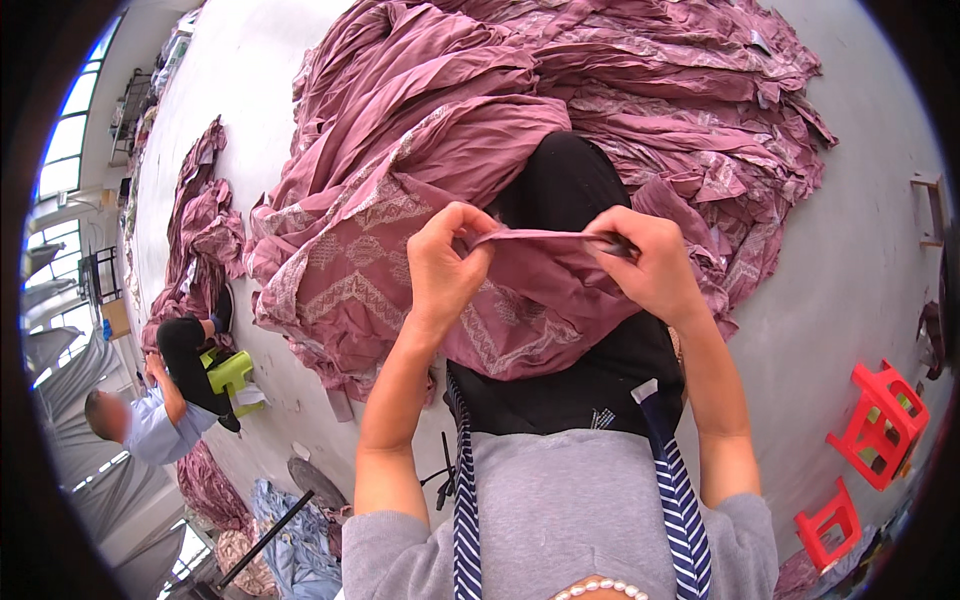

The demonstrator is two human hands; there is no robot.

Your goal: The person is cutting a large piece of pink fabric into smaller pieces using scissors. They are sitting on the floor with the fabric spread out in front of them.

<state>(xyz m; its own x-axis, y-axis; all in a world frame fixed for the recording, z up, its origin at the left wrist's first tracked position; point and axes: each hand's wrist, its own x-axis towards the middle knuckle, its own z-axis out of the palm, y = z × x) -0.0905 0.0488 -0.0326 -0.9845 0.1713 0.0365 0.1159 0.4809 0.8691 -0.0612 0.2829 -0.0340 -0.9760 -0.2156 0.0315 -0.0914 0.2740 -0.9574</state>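
Across my lap lies a dusty-pink fabric [380, 255] with a pale zigzag and diamond pattern. Its edge is stretched taut between my two hands. My left hand [448, 262] pinches that edge between thumb and fingertips. At the other end of the stretched edge, my right hand [650, 262] is closed on the cloth. Something small and dark [622, 246] also shows inside the right hand, its kind too hidden to tell. The fabric drapes over my black-trousered legs [575, 170] and runs into a big heap of the same cloth [660, 75] in front.
Two red plastic stools [880, 425] stand at the right. On the left, a person [165, 415] sits on a green stool [232, 380] beside another pink cloth pile [205, 220]. Blue fabric [290, 530] lies at the lower left near a black pole [265, 540].
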